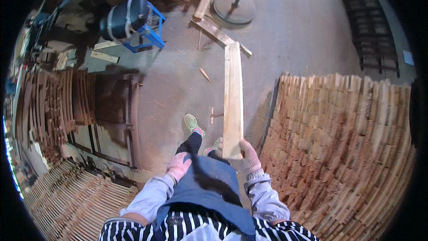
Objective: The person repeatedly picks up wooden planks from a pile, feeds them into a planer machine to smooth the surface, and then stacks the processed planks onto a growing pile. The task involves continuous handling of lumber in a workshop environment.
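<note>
To my right, a broad stack of wooden strips (pixel 343 138) is filling that whole side, its pieces lying packed close, probably so that they stay orderly and within reach. At my lower left, a pile of slats (pixel 84 201) is spreading in spaced rows. Toward the far right, a black rack (pixel 370 27) is lying along the floor's edge. My blue apron (pixel 191 192) is hanging over my front, likely shielding my clothes. Ahead on the left, a black cylinder (pixel 125 17) is resting on a blue stand (pixel 154 35), which seems to be lifting it off the floor.

Straight in front of me, a pale board (pixel 232 93) is reaching away over the floor. My gloved right hand (pixel 248 158) is clamping its near end, thumb at the right edge, fingers partly hidden; I am judging that this leaves its length free. Its far end is overlapping a loose plank (pixel 214 32) in view, though I cannot tell whether they are touching. My gloved left hand (pixel 178 167) is resting against the apron; I cannot tell whether it is pinching the cloth.

Beyond my shoe (pixel 191 123), a thin sliver (pixel 205 75) is lying alone. I am seeing no brand, label or writing clear enough to read.
</note>
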The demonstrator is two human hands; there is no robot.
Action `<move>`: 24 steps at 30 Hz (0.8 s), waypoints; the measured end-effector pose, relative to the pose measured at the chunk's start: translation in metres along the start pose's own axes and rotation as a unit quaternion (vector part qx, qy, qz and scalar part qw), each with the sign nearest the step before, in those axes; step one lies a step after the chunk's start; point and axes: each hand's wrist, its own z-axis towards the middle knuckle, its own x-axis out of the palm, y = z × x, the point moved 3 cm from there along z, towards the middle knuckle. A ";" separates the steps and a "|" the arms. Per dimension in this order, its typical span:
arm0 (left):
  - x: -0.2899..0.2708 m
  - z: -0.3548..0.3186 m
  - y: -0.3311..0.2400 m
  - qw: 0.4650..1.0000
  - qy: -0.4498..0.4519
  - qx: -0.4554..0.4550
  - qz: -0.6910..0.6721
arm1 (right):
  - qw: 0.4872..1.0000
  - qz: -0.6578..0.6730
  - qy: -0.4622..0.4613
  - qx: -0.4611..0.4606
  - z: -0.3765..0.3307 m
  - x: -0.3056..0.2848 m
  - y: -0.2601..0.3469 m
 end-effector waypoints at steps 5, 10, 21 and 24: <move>-0.098 0.004 -0.054 0.977 -0.006 0.013 -0.213 | 0.852 -0.498 -0.126 -0.099 0.018 0.097 0.010; -0.227 0.047 -0.127 0.646 0.003 0.070 -0.760 | 0.602 -0.778 -0.053 -0.172 0.025 0.166 -0.013; -0.489 0.038 -0.184 0.352 0.013 0.408 -0.842 | 0.322 -0.913 0.050 -0.248 0.121 0.349 -0.010; -0.540 0.060 -0.193 0.375 -0.044 0.403 -0.834 | 0.304 -0.924 0.060 -0.225 0.159 0.404 0.013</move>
